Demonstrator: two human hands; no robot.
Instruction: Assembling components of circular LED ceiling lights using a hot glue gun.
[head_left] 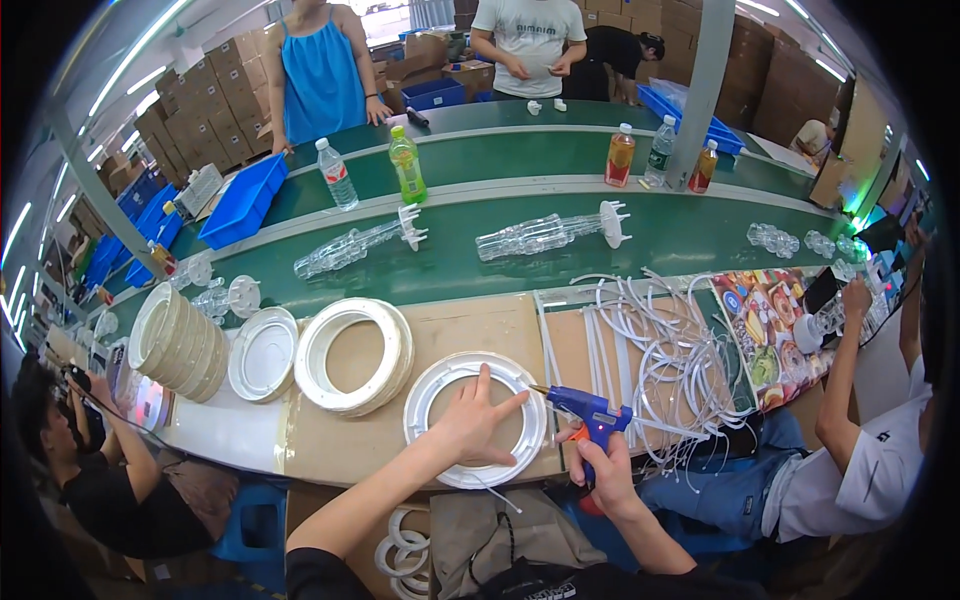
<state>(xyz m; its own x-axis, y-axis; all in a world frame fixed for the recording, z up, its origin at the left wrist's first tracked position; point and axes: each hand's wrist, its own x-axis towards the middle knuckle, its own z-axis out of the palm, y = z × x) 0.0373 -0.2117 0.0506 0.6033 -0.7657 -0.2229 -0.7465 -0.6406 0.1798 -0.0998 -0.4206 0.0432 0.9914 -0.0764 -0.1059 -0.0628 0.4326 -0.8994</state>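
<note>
Risk: the nozzle of the blue pistol-shaped hot-glue gun (590,412) sits just beside the left hand's fingertips (519,399); a slip could likely burn them or smear glue. The flat white plastic ring (432,384) lies at lower centre of the frame on the brown cardboard sheet (345,440).

Left hand (472,425): fingers spread wide, pressing the ring flat.

Right hand (603,478): fingers wrapped around the gun's grip.

A white ring (475,418) lies flat at lower centre; a blue glue gun (590,412) stands just right, nozzle touching its rim.
</note>
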